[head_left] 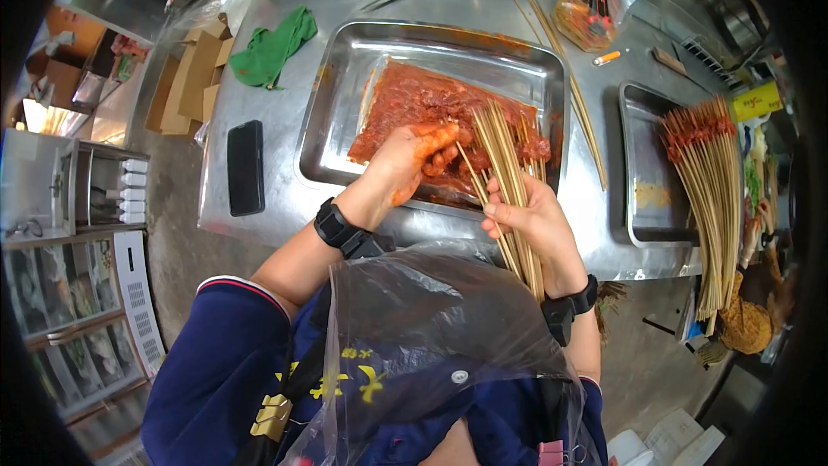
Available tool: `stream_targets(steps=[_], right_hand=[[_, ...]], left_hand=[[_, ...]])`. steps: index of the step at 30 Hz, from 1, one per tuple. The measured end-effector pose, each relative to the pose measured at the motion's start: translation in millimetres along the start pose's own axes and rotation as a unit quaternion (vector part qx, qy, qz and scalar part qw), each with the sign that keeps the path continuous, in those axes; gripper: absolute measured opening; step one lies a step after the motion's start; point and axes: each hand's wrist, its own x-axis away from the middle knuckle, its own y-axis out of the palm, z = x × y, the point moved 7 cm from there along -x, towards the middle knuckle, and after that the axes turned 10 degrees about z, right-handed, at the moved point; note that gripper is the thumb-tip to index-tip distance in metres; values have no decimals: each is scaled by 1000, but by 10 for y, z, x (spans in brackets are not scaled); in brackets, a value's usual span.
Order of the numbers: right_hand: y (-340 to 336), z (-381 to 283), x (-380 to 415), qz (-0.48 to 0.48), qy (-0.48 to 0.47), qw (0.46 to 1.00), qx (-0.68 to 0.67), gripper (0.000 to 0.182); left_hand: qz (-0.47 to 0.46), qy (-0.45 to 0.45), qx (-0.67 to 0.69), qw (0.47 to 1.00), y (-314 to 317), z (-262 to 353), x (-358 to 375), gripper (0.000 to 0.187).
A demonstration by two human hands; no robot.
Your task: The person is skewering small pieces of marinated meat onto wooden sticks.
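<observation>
The right hand (535,220) gripped thin tan bamboo skewers (498,142) over a rectangular silver tray (320,99) by the worktop's (289,134) front edge. The left hand (404,155) met red marinated meat (414,91) inside, its grip unclear; keeping fingertips off skewer points seemed wise.

Green cloth (274,50) — black phone (246,168) — cardboard (185,86).

The light-tan thin wooden skewers (498,147) partly hide the person's right grip (536,214); what the red-smeared left grip (412,151) pinches against the dark-red marinated meat slab (423,95) cannot be told. Yellow lettering (371,384) blurs beneath a translucent plastic apron (392,293). The bottom edge cuts off the navy-blue shirt (203,371).
</observation>
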Motion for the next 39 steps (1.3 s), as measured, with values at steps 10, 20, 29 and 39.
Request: stream_targets(steps=[10, 20, 29, 39], right_hand=[[-16, -157, 26, 56, -133, 984, 103, 25], [-57, -125, 83, 52, -34, 998, -26, 31], [-63, -110, 53, 66, -41, 997, 29, 34], [-63, -96, 47, 60, -50, 996, 41, 33]], left_hand=[[-27, -1, -99, 995, 37, -63, -4, 17], [43, 200, -243, 948, -272, 252, -231, 15], [-19, 307, -729, 612, -124, 334, 115, 8], [-7, 305, -673, 674, -154, 345, 116, 15]])
